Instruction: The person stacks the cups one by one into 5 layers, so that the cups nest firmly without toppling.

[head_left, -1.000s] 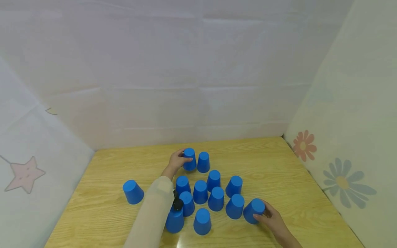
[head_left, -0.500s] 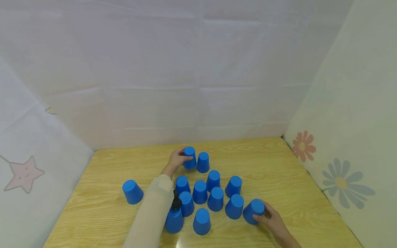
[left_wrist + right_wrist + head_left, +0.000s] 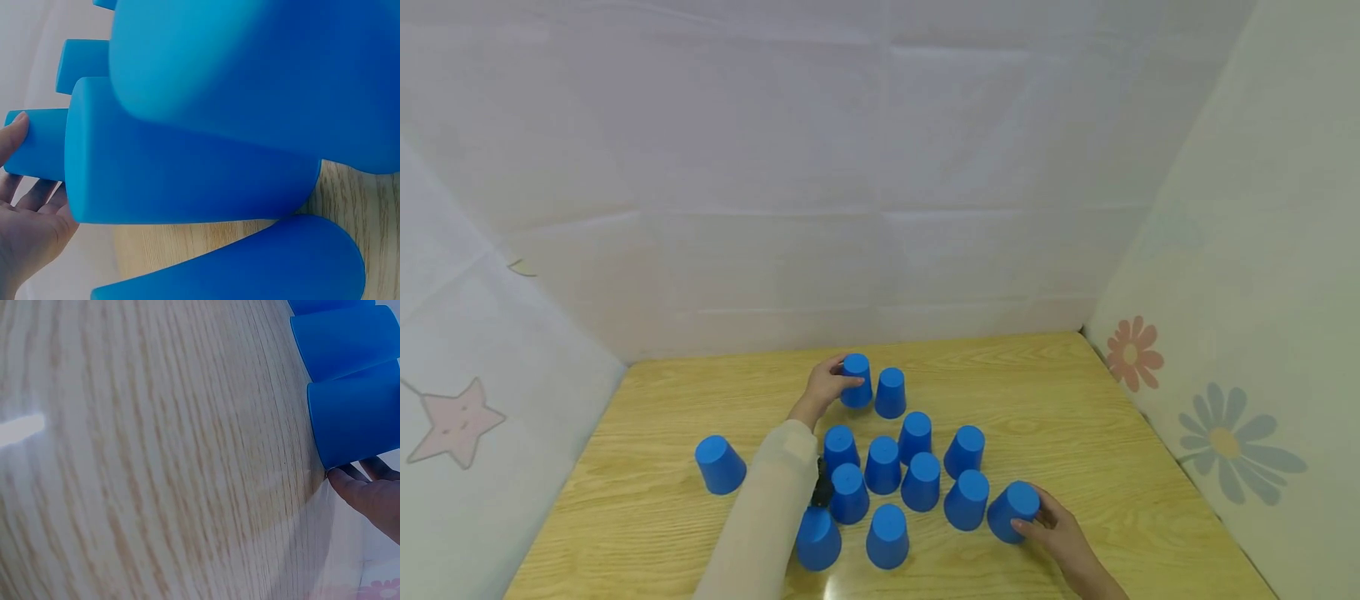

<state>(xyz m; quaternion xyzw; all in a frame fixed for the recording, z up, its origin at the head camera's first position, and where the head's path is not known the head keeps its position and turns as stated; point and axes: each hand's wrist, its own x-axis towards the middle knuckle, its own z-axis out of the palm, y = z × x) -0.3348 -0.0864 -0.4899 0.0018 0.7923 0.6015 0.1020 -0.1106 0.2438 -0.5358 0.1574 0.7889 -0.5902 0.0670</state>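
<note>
In the head view, my left hand (image 3: 826, 388) reaches to the back and grips an upside-down blue cup (image 3: 858, 392), thumb on its near side. A second upside-down blue cup (image 3: 891, 393) stands just right of it. The left wrist view shows the left hand (image 3: 34, 234) with fingers and thumb around the held cup (image 3: 45, 142), partly hidden by a nearer cup (image 3: 181, 169). At the front right, my right hand (image 3: 1063, 537) holds another upside-down blue cup (image 3: 1011, 515) at its right side. In the right wrist view, its fingertips (image 3: 350, 484) lie along the cup's wall (image 3: 356, 422).
Several upside-down blue cups cluster mid-table, including a middle cup (image 3: 883, 467) and a front cup (image 3: 887, 537). One cup (image 3: 721, 467) stands apart on the left. My left forearm sleeve (image 3: 767, 508) passes close beside the cluster. White sheets (image 3: 880, 208) enclose the wooden table (image 3: 1075, 400).
The cup in my left hand has risen slightly. The cup beside my left forearm has shifted a little toward the front edge. My right hand has stayed about where it was.
</note>
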